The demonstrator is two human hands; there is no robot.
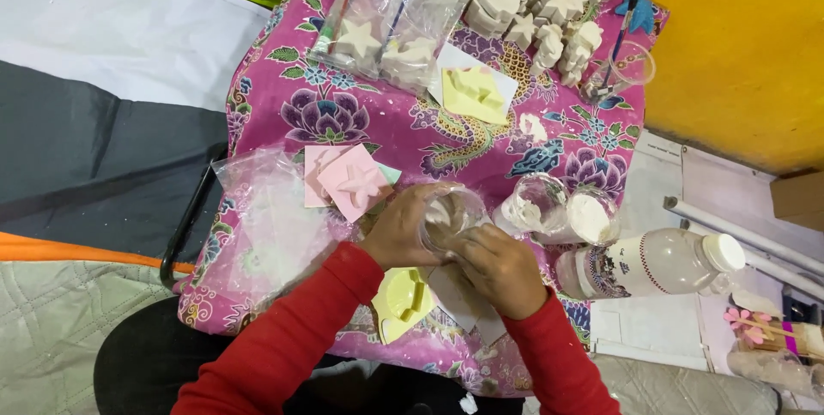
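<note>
My left hand (pixel 396 230) wraps around a clear plastic cup (pixel 453 212) with white residue inside, held over the small table. My right hand (pixel 499 267) presses against the cup's right side, fingers curled at its rim. Both arms wear red sleeves. A pink mould (pixel 352 183) with a star shape lies just left of the cup. A yellow mould (pixel 405 296) sits under my left wrist, beside a white sheet (pixel 455 299).
A pink floral cloth (pixel 378 127) covers the table. Two more clear cups with white powder (pixel 558 209) stand to the right, next to a lying plastic bottle (pixel 652 262). White plaster figures (pixel 536 7) and bagged ones (pixel 386 20) fill the far side. A clear bag (pixel 266 226) lies left.
</note>
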